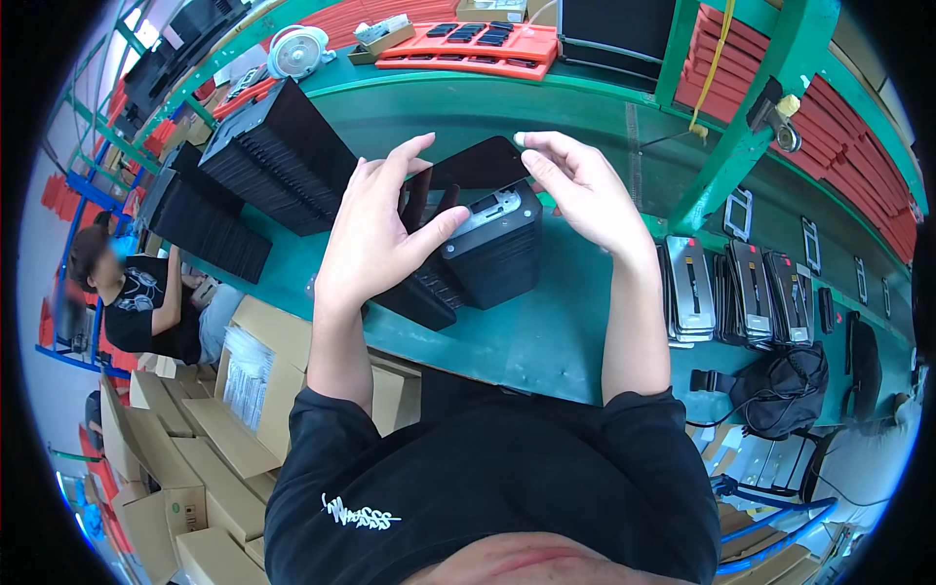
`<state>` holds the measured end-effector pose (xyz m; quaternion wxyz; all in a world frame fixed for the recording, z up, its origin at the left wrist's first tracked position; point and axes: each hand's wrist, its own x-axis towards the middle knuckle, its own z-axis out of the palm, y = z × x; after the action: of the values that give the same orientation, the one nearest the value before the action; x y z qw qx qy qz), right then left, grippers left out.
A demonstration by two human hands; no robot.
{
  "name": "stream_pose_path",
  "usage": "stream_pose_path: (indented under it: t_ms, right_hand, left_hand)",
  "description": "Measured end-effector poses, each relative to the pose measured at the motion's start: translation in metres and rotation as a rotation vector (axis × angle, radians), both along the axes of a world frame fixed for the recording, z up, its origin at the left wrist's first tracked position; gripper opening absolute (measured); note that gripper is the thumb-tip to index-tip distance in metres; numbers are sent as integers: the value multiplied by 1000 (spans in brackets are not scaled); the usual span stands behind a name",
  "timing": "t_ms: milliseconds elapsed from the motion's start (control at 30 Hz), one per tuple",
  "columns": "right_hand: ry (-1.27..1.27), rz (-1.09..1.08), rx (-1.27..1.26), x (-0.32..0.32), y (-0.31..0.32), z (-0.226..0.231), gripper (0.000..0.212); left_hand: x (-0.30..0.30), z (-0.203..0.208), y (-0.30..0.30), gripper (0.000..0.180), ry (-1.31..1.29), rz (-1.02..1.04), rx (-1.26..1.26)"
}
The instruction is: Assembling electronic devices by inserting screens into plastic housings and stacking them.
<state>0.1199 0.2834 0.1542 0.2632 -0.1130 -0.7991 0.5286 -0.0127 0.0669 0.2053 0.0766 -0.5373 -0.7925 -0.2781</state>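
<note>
Black and glossy, the panel (483, 163) tilts above the tray stack (507, 261), fingers of the right hand (588, 190) pinching its edge, those of the left hand (372, 229) spread wide! Not laid down yet; black piles (278, 161) left of that stack look done, silver-faced pieces (690, 292) right of it still waiting.

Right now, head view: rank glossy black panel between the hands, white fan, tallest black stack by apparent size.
1. Tallest black stack
2. Glossy black panel; left-hand fingers may cover part
3. White fan
</note>
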Motion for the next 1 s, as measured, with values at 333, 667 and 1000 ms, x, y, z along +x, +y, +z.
stream_pose_path:
  t_ms: [333,667,1000]
  right_hand:
    - [-58,46,-43,-1,4,1,44]
    - [-193,152,21,-3,3,-5,61]
    - [-162,123,35,-4,-3,-9,61]
  left_hand:
    - [1,2,-3,75,-110,-13,21]
    - [-2,-4,-15,83,25,-58,61]
    - [-4,-7,-20,83,-71,-61,110]
